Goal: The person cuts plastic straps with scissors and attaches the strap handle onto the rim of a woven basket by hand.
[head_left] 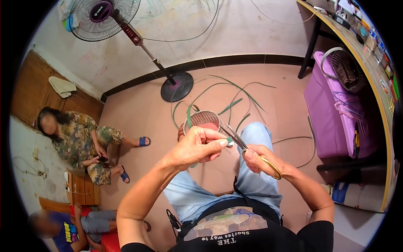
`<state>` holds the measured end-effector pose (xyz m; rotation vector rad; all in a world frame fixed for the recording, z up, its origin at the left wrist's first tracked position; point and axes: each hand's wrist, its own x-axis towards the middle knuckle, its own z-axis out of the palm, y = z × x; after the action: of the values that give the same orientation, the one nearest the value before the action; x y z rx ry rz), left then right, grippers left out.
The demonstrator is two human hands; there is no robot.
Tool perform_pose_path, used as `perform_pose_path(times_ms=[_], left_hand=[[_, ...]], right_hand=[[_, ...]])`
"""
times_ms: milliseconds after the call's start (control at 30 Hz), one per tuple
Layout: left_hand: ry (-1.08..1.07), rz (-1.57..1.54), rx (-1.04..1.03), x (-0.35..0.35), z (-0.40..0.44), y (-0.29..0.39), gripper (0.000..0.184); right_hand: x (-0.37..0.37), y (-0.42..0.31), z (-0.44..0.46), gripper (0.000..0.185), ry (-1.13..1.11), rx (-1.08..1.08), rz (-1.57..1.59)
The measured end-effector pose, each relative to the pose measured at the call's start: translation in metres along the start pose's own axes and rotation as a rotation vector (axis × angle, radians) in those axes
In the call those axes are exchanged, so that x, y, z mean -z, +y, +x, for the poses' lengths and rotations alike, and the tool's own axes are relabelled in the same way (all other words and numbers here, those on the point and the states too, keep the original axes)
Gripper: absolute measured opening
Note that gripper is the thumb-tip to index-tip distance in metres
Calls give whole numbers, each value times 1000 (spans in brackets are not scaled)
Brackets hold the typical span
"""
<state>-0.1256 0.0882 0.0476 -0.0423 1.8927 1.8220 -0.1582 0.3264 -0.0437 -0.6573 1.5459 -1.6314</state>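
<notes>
My left hand [201, 147] is closed in a pinch on a green strip [229, 141], whose pale end pokes out past the thumb. Gold-handled scissors [238, 142] are in my right hand [258, 158], their blades parted and pointing up and left beside the strip's end. Whether the blades touch the strip I cannot tell. Behind my left hand, above my knees, is a small woven basket [202, 117] with a reddish inside, partly hidden by that hand. A length of green strip rises at the basket's left rim.
Long green strips [235, 86] lie loosely over the pink floor. A standing fan [176, 86] is ahead. At right, a purple bin [321, 109] with a dark basket [347, 69] on it stands under a cluttered table [336, 25]. Two people sit at left.
</notes>
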Motion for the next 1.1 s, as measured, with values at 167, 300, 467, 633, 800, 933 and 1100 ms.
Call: perform_pose_path(times_ms=[167,300,467,633,800,933,1100], left_hand=[[-2,27,2,-5,-5,1,26],[46,130,-9,-6,-14,7,24],[5,88,-37,-8,-5,1,22],[-5,139,-123,-23,-7,7,19],[-106,456,-569,-51,4,-22,29],[-33,659,-771,-37,4,-48,79],[299,770,-622,54,14,-107,113]], right_hand=[[1,-5,-5,55,51,25,-120],[20,-26,-24,60,407,-77,-462],[115,-65,-102,47,999,425,-975],[198,-150,-222,24,1362,-14,-1366],[356,-148,-361,32,1575,-556,-1526],[418,-132,-410,32,1498,-961,-1540],[428,-141,-397,31,1494,-986,-1658]])
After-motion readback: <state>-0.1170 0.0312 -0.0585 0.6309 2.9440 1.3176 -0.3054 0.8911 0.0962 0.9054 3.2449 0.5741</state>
